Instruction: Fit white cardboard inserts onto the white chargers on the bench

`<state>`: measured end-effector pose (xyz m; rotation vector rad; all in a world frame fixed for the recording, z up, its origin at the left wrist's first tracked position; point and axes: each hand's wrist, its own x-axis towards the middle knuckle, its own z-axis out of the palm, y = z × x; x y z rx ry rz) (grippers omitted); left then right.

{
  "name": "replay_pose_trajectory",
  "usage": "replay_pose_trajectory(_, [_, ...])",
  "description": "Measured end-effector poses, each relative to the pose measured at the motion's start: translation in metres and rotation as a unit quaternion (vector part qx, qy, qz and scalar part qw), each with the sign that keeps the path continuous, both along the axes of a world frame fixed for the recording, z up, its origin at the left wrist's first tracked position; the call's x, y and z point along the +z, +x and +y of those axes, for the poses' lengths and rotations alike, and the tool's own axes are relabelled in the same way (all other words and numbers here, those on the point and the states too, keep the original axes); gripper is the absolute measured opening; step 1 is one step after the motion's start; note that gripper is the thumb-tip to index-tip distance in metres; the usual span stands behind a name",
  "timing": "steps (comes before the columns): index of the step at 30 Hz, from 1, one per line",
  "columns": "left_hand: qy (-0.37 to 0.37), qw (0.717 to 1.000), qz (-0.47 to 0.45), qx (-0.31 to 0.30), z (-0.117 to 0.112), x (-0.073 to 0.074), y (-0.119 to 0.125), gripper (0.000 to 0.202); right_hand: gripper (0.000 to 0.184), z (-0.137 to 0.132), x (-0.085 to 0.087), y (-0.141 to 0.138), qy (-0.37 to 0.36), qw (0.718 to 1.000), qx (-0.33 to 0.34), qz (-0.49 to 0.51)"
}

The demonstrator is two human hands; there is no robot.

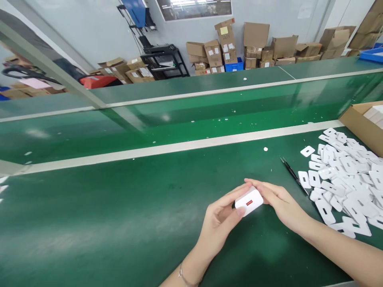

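Block [254, 196], white, sat between both hands over the green bench [119, 223] (contact underneath couldn't be made out). Its back and underside were hidden, and a small dark bit [233, 205] at its left edge was too covered to identify. Box-like, rounded corners, smooth face, one narrow red slot [249, 203] near the middle; any marking there was too small to read. Left hand [218, 219] was clamped on the block, thumb on the face, fingers along the upper side. Right hand [279, 201] had fingertips at the block's right end; gripping or only touching, couldn't tell. Thin bracelet [180, 272] circled the left wrist. Off to the right, black tweezers [293, 175] lay just beside a heap of white slotted plates [347, 175], cut off by the frame edge. Open carton [363, 129] beyond was also cut off, white pieces [375, 115] inside unclear. Far back, stacked boxes [229, 38] bore white labels [211, 52] and a yellow one [224, 30], print unreadable.
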<state>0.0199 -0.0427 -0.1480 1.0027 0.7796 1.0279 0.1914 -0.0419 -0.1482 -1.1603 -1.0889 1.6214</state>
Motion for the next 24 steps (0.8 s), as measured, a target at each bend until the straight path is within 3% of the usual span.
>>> replay_pose_trajectory(4, [-0.035, 0.998, -0.041, -0.018, 0.002, 0.000, -0.003, 0.031, 0.040, -0.001, -0.004, 0.001, 0.000, 1.000, -0.013, -0.008])
replay_pose_trajectory(7, [-0.042, 0.997, -0.057, -0.023, 0.004, -0.003, -0.004, 0.035, 0.041, 0.000, -0.007, 0.001, 0.006, 1.000, -0.011, -0.011])
replay_pose_trajectory(13, [-0.044, 0.999, -0.008, 0.019, 0.005, -0.006, -0.001, 0.030, 0.043, -0.001, -0.008, 0.000, 0.010, 1.000, 0.013, -0.004])
replay_pose_trajectory(16, [-0.011, 0.999, 0.033, 0.041, 0.007, -0.007, 0.000, 0.024, 0.043, 0.001, -0.006, 0.001, -0.017, 0.999, 0.020, 0.033])
replay_pose_trajectory(20, [0.064, 0.994, 0.086, 0.022, 0.000, -0.010, 0.002, 0.041, 0.048, 0.001, -0.004, -0.001, -0.011, 1.000, -0.010, 0.026])
replay_pose_trajectory(22, [0.095, 0.983, 0.154, 0.016, -0.009, -0.012, 0.002, 0.048, 0.059, 0.000, -0.008, -0.008, 0.003, 1.000, -0.023, 0.010])
replay_pose_trajectory(24, [0.139, 0.963, 0.224, 0.062, -0.012, -0.019, -0.001, 0.051, 0.079, 0.006, -0.017, -0.014, -0.016, 1.000, 0.010, 0.013])
